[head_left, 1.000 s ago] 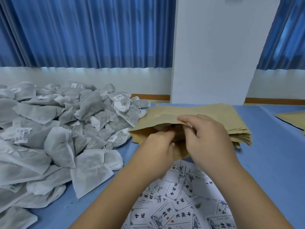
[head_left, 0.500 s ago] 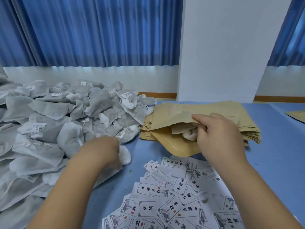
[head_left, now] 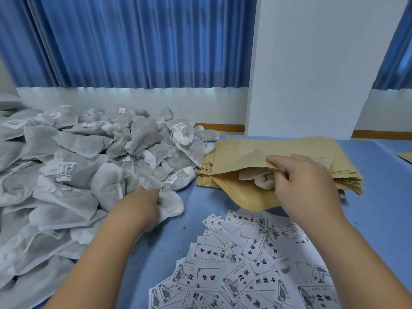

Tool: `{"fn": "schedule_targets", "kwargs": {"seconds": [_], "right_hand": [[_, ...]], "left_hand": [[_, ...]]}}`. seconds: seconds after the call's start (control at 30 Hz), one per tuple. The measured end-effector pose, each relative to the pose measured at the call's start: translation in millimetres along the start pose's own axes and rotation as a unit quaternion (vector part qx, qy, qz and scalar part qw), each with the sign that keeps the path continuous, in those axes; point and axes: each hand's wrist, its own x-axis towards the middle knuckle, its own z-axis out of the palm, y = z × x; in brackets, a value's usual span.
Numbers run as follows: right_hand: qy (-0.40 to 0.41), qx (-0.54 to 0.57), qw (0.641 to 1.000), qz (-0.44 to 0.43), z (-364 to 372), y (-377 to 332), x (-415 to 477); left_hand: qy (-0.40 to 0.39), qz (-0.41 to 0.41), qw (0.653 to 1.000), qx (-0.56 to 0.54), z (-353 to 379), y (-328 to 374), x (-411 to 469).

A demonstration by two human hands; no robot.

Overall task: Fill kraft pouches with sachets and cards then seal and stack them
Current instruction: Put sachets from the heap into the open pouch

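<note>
An open kraft pouch lies on the stack of flat pouches, its mouth facing me. My right hand pinches the pouch's upper flap and lifts it. A pale sachet shows inside the mouth. My left hand grips a white sachet at the near edge of the big sachet heap. Printed cards are scattered on the blue table in front of the pouch.
The blue table runs to the right, with another kraft pouch corner at the far right edge. A white pillar and blue curtains stand behind the table.
My left hand left the pouch mouth, swung left to the sachet heap and closed on a white sachet. My right hand kept hold of the pouch flap, and a sachet now sits inside.
</note>
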Motion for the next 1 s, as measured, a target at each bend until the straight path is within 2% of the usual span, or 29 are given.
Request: {"fn": "schedule_targets", "kwargs": {"seconds": [0.1,0.23,0.37,0.5,0.6,0.8,0.9,1.0], "right_hand": [[-0.004,0.003,1.000,0.002,-1.0,-0.6,0.4],[0.001,0.009,1.000,0.002,-3.5,-0.6,0.2],[0.000,0.010,1.000,0.002,-4.2,-0.8,0.9],[0.003,0.018,1.000,0.001,-4.7,1.4,1.6],[0.005,0.030,1.000,0.001,-5.2,2.2,2.1],[0.016,0.047,0.999,0.000,-6.1,3.0,3.3],[0.019,0.061,0.998,-0.001,-7.0,1.8,3.0],[0.022,0.073,0.997,-0.013,-6.3,-0.8,1.5]], "left_hand": [[0.073,0.022,0.996,-0.053,-6.6,-2.1,0.6],[0.075,0.113,0.983,-0.122,-27.4,-4.0,-10.2],[0.113,0.231,0.924,-0.282,-48.8,10.5,-32.3],[0.211,0.303,0.871,-0.323,-58.0,36.2,-52.5],[0.183,0.338,0.837,-0.390,-55.6,52.6,-64.2],[0.253,0.447,0.821,-0.250,-34.8,84.1,-66.4],[0.279,0.425,0.834,-0.215,-20.0,100.1,-68.1],[0.345,0.340,0.847,-0.218,-8.8,116.7,-76.5]]}}
